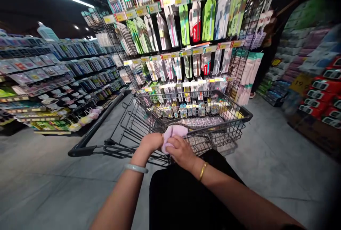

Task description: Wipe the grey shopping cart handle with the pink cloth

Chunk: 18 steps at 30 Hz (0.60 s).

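Both of my hands meet over the near side of a black wire shopping cart (229, 132). Between them is a crumpled pale pink cloth (177, 130). My left hand (153, 142), with a pale bangle at the wrist, is closed at the cloth's left side; its fingertips are hidden behind the cloth. My right hand (182, 152), with a gold bracelet (203, 171) at the wrist, has its fingers bent round the cloth's lower right part. The cart's near rail passes just beneath and behind my hands.
A rack of packaged toothbrushes (195, 20) stands beyond the cart. Shelves of small packaged goods (87, 70) line the left. At the right are stacked red packs (319, 98). The cart's push handle (99, 123) points to the left, over grey floor (48, 187).
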{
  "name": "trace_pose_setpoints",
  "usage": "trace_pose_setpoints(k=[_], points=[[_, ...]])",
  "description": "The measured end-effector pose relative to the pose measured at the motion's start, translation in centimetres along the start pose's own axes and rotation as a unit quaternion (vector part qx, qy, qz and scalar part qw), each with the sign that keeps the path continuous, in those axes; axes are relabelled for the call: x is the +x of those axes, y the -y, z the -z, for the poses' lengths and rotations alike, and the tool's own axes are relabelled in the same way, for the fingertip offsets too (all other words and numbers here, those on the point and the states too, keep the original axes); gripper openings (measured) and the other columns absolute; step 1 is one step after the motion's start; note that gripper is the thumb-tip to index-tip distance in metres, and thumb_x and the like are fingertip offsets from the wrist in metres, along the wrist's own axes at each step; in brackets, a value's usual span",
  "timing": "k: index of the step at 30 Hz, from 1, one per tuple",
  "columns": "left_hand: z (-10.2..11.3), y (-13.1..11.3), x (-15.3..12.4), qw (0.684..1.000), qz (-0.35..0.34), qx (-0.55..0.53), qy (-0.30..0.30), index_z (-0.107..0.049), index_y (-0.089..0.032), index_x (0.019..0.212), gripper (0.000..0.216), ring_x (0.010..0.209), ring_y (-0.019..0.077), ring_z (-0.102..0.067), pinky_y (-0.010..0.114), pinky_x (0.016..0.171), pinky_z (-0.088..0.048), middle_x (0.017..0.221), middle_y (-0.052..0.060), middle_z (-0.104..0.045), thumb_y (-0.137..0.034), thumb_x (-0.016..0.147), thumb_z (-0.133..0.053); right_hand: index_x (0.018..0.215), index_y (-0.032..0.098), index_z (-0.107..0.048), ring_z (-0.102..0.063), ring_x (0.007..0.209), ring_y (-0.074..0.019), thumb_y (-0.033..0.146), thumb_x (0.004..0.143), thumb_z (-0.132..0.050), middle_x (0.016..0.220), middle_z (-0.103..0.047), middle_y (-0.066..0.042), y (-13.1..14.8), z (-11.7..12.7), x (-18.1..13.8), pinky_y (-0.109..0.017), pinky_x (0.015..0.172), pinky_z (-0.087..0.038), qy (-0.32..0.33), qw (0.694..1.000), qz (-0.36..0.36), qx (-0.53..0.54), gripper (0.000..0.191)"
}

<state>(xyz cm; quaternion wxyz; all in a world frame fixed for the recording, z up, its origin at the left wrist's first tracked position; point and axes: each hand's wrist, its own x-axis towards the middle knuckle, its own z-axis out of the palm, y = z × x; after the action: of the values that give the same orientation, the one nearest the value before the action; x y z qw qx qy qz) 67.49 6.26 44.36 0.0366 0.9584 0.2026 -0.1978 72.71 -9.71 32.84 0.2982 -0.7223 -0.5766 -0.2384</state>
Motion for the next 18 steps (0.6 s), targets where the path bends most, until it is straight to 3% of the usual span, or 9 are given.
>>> trace_pose_setpoints(k=[3,5,8,13,18], points=[[0.1,-0.3,0.7,1.0,0.005,-0.02,0.018,-0.075,-0.019,0.081,0.055,0.088,0.0251,-0.071,0.031,0.074,-0.048,0.09,0.011,-0.078,-0.04,0.093,-0.025,0.102,0.029,-0.07,-0.05,0.107,-0.0212,0.018,0.096,-0.051,0.117,-0.066,-0.004,-2.3,-0.8,-1.6,-0.034,0.081,-0.045,0.092,0.995,0.042,-0.005,0.023],[0.1,-0.6,1.1,0.999,0.011,-0.04,0.031,-0.075,-0.02,0.085,0.055,0.09,0.025,-0.07,0.031,0.075,-0.047,0.085,0.009,-0.078,-0.041,0.093,-0.025,0.103,0.028,-0.07,-0.051,0.102,-0.0205,0.016,0.095,-0.052,0.115,-0.067,-0.005,-3.9,-0.9,-3.1,-0.032,0.077,-0.044,0.144,0.989,0.026,-0.013,0.022],[0.2,-0.9,1.5,0.996,0.021,-0.07,0.056,-0.076,-0.02,0.092,0.057,0.089,0.0251,-0.07,0.032,0.076,-0.047,0.083,0.008,-0.078,-0.043,0.093,-0.024,0.102,0.026,-0.07,-0.049,0.102,-0.0217,0.015,0.094,-0.053,0.117,-0.066,-0.006,-3.9,-1.0,-3.9,-0.033,0.076,-0.043,0.152,0.988,-0.004,-0.029,0.022],[0.0,-1.1,2.1,1.0,-0.003,-0.013,0.007,-0.075,-0.016,0.099,0.06,0.099,0.0277,-0.068,0.032,0.078,-0.047,0.104,0.014,-0.076,-0.046,0.093,-0.023,0.108,0.029,-0.067,-0.05,0.109,-0.0219,0.024,0.102,-0.043,0.121,-0.066,-0.002,-1.7,-2.3,-1.7,-0.035,0.08,-0.039,0.115,0.986,0.117,-0.025,0.025],[0.1,-1.3,2.4,0.997,0.006,-0.061,0.052,-0.076,-0.02,0.096,0.059,0.087,0.0243,-0.069,0.031,0.074,-0.046,0.086,0.008,-0.077,-0.045,0.093,-0.023,0.106,0.027,-0.067,-0.056,0.095,-0.0175,0.017,0.097,-0.052,0.112,-0.07,-0.002,-4.3,-3.4,-3.5,-0.034,0.077,-0.039,0.212,0.972,0.098,-0.015,0.02]])
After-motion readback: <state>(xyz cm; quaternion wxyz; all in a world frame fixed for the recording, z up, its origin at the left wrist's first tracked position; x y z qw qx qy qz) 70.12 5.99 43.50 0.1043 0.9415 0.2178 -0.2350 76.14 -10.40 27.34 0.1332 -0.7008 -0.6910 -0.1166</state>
